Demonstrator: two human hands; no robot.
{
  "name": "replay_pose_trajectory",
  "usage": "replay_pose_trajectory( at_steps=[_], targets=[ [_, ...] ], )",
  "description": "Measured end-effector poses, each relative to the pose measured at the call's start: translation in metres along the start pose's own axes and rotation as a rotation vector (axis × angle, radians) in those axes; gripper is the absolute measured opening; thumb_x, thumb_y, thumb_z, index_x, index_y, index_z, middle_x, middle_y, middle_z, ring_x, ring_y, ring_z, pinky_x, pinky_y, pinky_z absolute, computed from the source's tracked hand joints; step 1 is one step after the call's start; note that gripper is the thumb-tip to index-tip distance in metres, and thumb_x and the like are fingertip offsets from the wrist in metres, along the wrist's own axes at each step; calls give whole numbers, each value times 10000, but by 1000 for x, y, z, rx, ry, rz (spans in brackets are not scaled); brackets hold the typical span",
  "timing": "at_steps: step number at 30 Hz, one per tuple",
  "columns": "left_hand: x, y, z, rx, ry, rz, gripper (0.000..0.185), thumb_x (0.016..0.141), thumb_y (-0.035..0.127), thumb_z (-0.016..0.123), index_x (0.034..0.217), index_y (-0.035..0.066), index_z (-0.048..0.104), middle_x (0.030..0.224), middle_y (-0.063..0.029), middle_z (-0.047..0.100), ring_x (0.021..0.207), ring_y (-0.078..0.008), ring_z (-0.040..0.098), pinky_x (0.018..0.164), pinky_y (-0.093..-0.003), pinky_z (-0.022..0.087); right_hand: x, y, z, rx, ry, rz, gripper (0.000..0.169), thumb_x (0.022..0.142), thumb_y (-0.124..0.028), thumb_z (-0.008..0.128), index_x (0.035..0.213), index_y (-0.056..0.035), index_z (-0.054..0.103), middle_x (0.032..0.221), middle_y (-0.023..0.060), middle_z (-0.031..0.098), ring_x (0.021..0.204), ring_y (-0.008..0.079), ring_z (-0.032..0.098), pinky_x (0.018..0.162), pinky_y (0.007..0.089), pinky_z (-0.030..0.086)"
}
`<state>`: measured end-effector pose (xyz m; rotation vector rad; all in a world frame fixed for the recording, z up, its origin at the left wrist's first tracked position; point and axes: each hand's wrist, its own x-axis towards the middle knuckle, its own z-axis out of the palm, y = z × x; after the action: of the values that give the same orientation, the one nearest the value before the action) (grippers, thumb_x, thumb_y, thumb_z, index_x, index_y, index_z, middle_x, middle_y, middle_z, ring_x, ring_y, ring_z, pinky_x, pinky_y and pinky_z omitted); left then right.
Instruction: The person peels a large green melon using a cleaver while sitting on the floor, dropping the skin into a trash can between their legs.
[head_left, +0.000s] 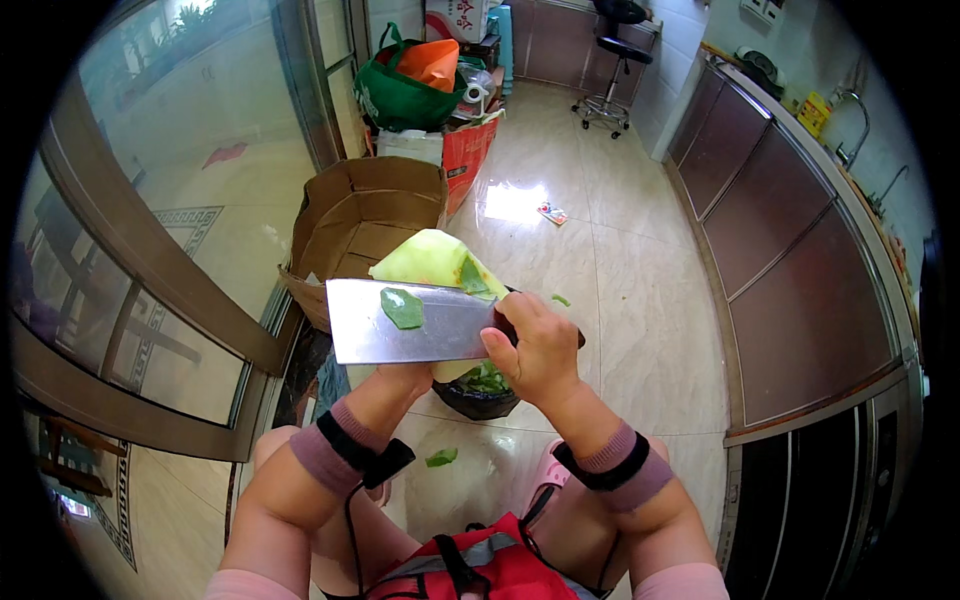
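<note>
My right hand (540, 345) grips the dark handle of a steel cleaver (450, 330), whose broad blade lies across the front of a peeled, pale green melon or gourd (427, 255). A piece of green peel (402, 308) clings to the blade. Another green patch (472, 276) shows on the melon just beyond the blade's far edge. My left hand (405, 373) reaches beneath the cleaver to hold the melon; the blade hides its fingers. Below both hands stands a black bag-lined bin (476, 405) with green peelings (486, 379) in it, partly covered.
An open cardboard box (375, 195) stands beyond the melon, by the glass sliding door (210, 150). Behind it are a red carton (469, 157) and a green bag (405, 97). Peel scraps (441, 457) lie on the tiled floor (637, 300). Cabinets (810, 292) line the right.
</note>
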<state>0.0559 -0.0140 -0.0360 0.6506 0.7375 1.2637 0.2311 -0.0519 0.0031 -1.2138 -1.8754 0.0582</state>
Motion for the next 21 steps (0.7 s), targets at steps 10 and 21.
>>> replay_pose_trajectory(
  at_steps=[10,21],
  targets=[
    [-2,-7,3,241,113,205,380,990,330,603,1202,14,579,1062,-41,651,929,-144,625,799,-291,516,-2,-5,18,148,-17,348,462,964,-468,515,770,-50,541,696,170,592,673,391,608,553,467,456],
    [-1,6,-23,186,-55,-35,506,993,426,541,1249,-10,553,1151,-133,657,983,-234,675,846,-378,561,11,15,-1,1298,-189,1291,748,898,-810,226,1071,-147,527,593,46,448,418,160,381,449,359,395]
  ],
)
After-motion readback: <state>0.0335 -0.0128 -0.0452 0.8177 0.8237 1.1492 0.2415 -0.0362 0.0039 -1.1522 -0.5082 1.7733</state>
